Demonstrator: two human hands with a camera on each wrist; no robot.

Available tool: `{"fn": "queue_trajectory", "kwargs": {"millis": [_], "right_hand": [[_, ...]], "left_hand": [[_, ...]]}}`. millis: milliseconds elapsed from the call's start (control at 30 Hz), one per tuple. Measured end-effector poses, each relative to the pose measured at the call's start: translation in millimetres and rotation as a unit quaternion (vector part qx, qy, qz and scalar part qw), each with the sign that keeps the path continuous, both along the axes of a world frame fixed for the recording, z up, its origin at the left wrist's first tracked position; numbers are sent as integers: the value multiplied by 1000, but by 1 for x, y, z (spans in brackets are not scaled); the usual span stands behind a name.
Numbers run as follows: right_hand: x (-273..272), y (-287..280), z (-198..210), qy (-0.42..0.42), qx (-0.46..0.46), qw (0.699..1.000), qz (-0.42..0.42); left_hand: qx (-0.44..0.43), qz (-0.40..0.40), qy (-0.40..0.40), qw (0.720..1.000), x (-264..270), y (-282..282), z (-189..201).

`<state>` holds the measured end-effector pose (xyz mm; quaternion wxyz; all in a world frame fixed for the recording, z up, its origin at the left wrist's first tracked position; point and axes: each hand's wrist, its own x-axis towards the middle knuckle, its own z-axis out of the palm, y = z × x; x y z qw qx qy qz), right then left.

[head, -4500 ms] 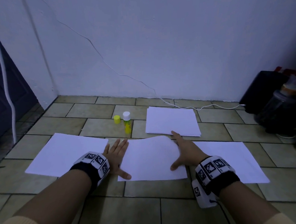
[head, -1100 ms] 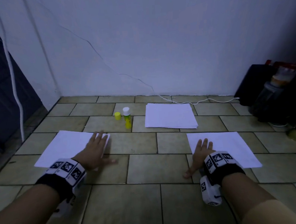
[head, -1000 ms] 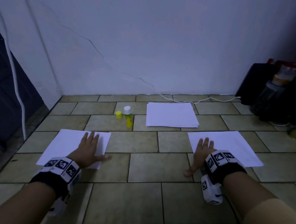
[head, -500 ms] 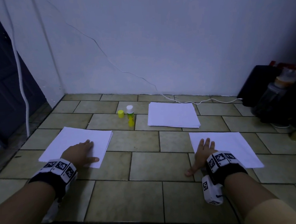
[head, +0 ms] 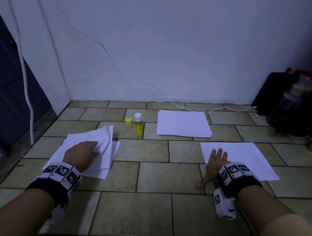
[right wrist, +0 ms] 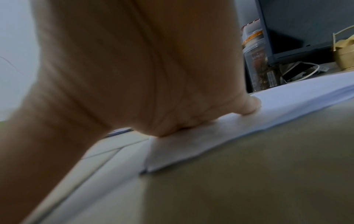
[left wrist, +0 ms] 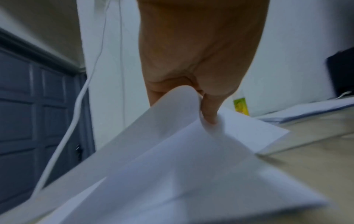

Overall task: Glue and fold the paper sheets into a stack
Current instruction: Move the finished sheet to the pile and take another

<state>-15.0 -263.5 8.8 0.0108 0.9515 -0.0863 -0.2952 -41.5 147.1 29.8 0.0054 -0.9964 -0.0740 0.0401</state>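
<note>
A pile of white sheets (head: 106,157) lies on the tiled floor at the left. My left hand (head: 80,155) pinches the top sheet (head: 99,137) and curls its right edge up off the pile; in the left wrist view that sheet (left wrist: 172,106) bends over a fingertip (left wrist: 209,113). At the right, my right hand (head: 213,163) presses flat on the near left corner of another white sheet (head: 245,156), fingers straight; the right wrist view shows that sheet (right wrist: 220,133) under the palm. A thicker paper stack (head: 184,123) lies further back. An uncapped glue stick (head: 138,124) stands beside its yellow cap (head: 128,122).
A white wall closes the back, with a thin white cable (head: 206,110) running along its foot to a black box (head: 270,92). A jar (head: 287,106) and dark clutter fill the right corner. A dark door (head: 5,90) and a hanging white cord (head: 25,74) stand at the left.
The middle sheet seen earlier is gone from the floor. My left hand went from lying flat on the left pile to pinching and lifting its top sheet. The right hand has stayed put.
</note>
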Motion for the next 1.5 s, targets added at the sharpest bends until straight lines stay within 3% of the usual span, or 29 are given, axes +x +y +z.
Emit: {"fn": "queue_trajectory", "kwargs": {"millis": [133,267,367,600,733,900,1067,1200,1300,1500], "right_hand": [[1,0,0,2,4,1000,-5],[0,-1,1,6,3,1000,0],[0,-2,1,8,2,1000,4],[1,-1,-1,9,-1,1000,7],[1,-2,-3,1,3,1000,9],[1,-3,-1,1,2,1000,17],[5,-6,5,-8,7,1000,15],[17,-14,14,-35,70,997,-4],[24,-18,19,-8,73,997,18],[27,-27,26,-7,116,993,-6]], "left_hand": [[63,-17,-17,998,5,-26,17],[101,-43,28,994,5,-42,13],[112,-49,68,990,4,-41,7],[218,-81,67,970,3,-17,11],[189,-76,75,976,4,-9,15],[189,-87,24,978,8,-7,21],[221,-170,90,956,5,-15,14],[135,-143,129,972,1,-15,5],[78,-125,121,982,0,-16,1],[42,-95,137,985,0,-18,-4]]}}
